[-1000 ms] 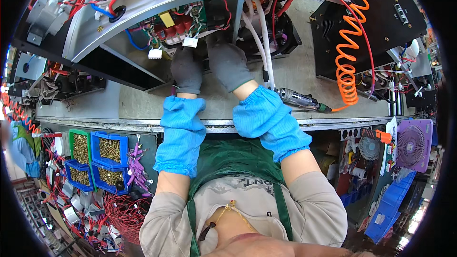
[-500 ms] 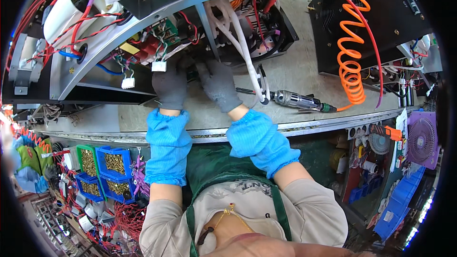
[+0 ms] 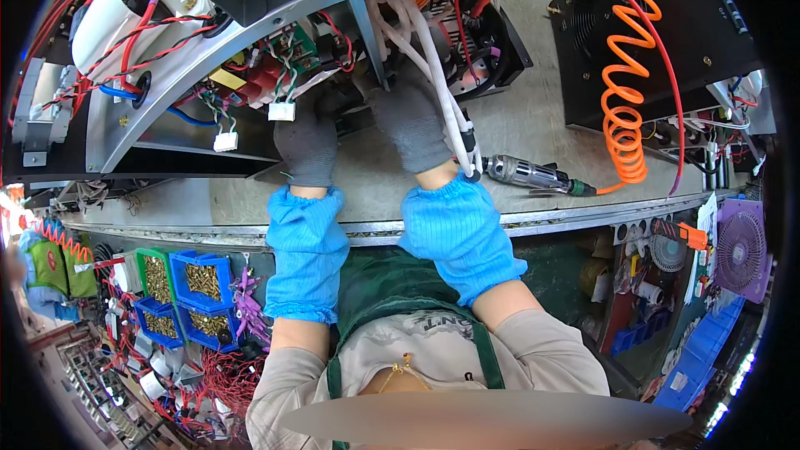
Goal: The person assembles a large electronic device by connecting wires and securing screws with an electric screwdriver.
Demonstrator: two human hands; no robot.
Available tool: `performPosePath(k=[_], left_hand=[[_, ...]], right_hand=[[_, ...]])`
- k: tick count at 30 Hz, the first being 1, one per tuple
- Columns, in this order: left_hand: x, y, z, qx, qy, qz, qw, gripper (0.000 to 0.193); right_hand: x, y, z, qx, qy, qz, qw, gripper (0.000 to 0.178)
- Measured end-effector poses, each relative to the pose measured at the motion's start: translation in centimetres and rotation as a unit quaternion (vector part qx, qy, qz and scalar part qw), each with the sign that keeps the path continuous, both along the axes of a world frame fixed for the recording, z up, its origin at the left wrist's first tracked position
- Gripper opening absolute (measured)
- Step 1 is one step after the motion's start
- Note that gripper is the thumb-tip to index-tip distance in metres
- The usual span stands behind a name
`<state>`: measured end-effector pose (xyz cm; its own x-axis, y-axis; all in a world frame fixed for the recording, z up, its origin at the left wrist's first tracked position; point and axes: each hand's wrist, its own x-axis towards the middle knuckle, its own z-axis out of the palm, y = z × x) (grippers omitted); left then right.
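Both my hands wear grey gloves and reach under the metal frame of an open machine chassis. My left hand is below a circuit board, near a white plug connector that hangs on thin wires. Its fingers are hidden in the dark gap. My right hand is beside the upright metal strut, against or close to thick white cables. Its fingertips are out of sight behind the strut and parts. Whether either hand grips something cannot be seen.
Right of my right hand lies a pneumatic screwdriver on the bench, joined to an orange coiled hose. A black cabinet stands at the right. Blue bins of brass fasteners sit lower left, by tangled red wires.
My right hand has gone farther in under the frame beside the strut, and its fingers are now hidden. My left hand stays under the circuit board. The whole view has shifted slightly.
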<state>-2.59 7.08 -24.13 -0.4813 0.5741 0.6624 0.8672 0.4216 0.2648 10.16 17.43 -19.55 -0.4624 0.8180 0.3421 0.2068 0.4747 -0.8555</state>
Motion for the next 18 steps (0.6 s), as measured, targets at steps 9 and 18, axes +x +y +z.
performPosePath(k=[9, 18], left_hand=[[0.6, 0.3, 0.8, -0.007, -0.016, 0.005, 1.000, 0.023], [0.5, 0.5, 0.9, -0.077, 0.045, 0.018, 0.996, 0.027]], right_hand=[[-0.1, 0.6, -0.6, 0.129, -0.060, -0.012, 0.990, 0.068], [-1.1, 0.1, -2.7, 0.092, -0.062, -0.063, 0.992, 0.064]])
